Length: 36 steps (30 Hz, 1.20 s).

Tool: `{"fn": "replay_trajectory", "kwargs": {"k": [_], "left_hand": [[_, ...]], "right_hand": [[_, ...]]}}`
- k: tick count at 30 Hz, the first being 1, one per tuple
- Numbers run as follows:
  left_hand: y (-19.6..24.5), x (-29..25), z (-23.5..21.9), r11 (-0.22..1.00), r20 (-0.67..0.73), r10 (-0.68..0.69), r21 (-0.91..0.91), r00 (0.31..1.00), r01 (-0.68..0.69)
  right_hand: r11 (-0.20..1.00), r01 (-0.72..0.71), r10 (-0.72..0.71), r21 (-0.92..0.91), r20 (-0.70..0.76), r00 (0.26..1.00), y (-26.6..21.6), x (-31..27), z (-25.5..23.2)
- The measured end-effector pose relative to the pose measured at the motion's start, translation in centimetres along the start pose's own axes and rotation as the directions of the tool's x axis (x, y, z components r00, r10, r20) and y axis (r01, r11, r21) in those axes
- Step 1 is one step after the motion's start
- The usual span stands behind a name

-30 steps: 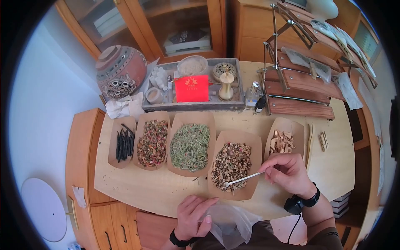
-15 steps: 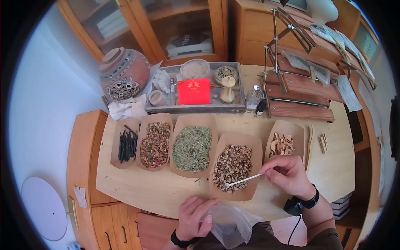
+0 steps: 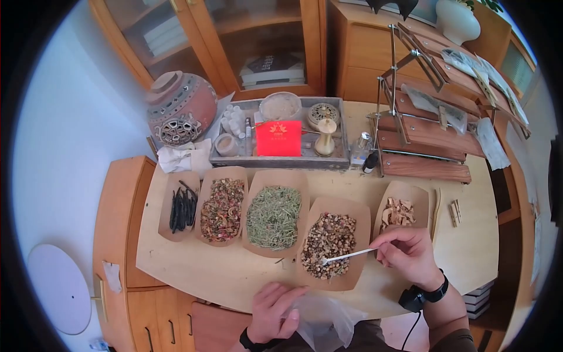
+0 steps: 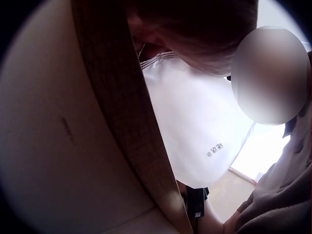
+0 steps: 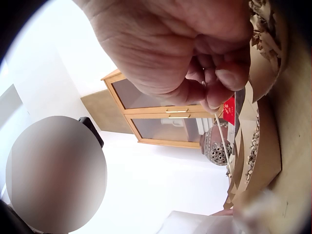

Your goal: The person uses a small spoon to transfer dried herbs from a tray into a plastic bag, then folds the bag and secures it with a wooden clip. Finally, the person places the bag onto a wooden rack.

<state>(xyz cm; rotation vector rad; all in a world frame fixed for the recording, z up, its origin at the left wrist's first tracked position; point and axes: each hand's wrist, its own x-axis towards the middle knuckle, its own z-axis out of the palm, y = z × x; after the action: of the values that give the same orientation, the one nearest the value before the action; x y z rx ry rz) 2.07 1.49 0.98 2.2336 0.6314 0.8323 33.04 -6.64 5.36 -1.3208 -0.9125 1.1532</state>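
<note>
Between thumb and fingers, the right hand (image 3: pixel 407 255) pinches a thin white stick (image 3: pixel 352 254), its tip among the brown chopped pieces (image 3: pixel 331 237) in a paper tray (image 3: pixel 346 283). In the right wrist view the stick (image 5: pixel 222 134) slants down from the pinching right hand (image 5: pixel 170 48). At the table's front edge the left hand (image 3: pixel 272 311) holds a translucent bag (image 3: pixel 328 320) by its top. The left wrist view shows the bag (image 4: pixel 195 117) hanging below the table edge, under the dark left hand (image 4: pixel 195 34).
Paper trays hold black pods (image 3: pixel 183 208), a reddish mix (image 3: pixel 221 211), green herbs (image 3: pixel 273 217) and pale shavings (image 3: pixel 399 212). Behind stand a grey tray (image 3: pixel 281 162) with a red packet (image 3: pixel 279 139), a clay pot (image 3: pixel 182 108), small bottles (image 3: pixel 360 149) and a wooden rack (image 3: pixel 425 170).
The head view has tilted, so the table and trays sit slightly lower. Both hands keep their holds, and the stick's tip stays among the brown pieces.
</note>
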Motion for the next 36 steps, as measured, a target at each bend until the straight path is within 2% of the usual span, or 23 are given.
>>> {"fn": "replay_trajectory", "kwargs": {"k": [8, 14, 16, 21, 26, 31, 33, 35, 36], "left_hand": [[-0.2, -0.1, 0.3, 1.000, 0.005, 0.006, -0.011, 1.000, -0.006], [0.1, -0.1, 0.2, 0.997, 0.011, -0.046, -0.056, 0.999, 0.047], [-0.1, -0.4, 0.1, 0.999, 0.020, -0.037, -0.039, 0.999, 0.038], [-0.1, 0.1, -0.1, 0.996, 0.005, -0.040, -0.077, 0.999, 0.040], [-0.4, 0.0, 0.1, 0.989, 0.003, -0.039, -0.139, 0.999, 0.039], [-0.4, -0.2, 0.1, 0.993, -0.026, -0.022, -0.119, 0.999, 0.019], [-0.4, -0.1, 0.1, 0.994, -0.033, -0.007, -0.113, 0.999, 0.003], [-0.4, -0.1, 0.1, 0.993, -0.033, 0.004, -0.116, 0.999, -0.008], [-0.4, -0.1, 0.1, 0.994, -0.037, 0.007, -0.111, 0.999, -0.011]], "right_hand": [[0.999, 0.012, -0.011, 0.051, -0.026, 1.000, 0.0, -0.1, -0.3], [0.996, -0.027, 0.032, 0.084, -0.054, 0.998, -1.0, -0.1, -0.4], [0.997, -0.033, 0.040, 0.076, -0.098, 0.994, -1.3, -0.1, -0.4], [0.998, -0.005, 0.010, 0.064, -0.077, 0.997, -2.0, -0.9, -0.3], [0.989, 0.124, -0.121, 0.082, -0.044, 0.992, -2.7, -1.7, 0.6], [0.987, 0.160, -0.160, 0.007, -0.003, 0.987, -3.3, -2.8, 1.2], [0.919, 0.355, -0.335, -0.171, 0.134, 0.933, -3.5, -2.8, 0.9], [0.904, 0.378, -0.352, -0.202, 0.152, 0.924, -4.0, -3.2, 1.2], [0.827, 0.490, -0.447, -0.275, 0.205, 0.871, -3.9, -3.4, 1.3]]}}
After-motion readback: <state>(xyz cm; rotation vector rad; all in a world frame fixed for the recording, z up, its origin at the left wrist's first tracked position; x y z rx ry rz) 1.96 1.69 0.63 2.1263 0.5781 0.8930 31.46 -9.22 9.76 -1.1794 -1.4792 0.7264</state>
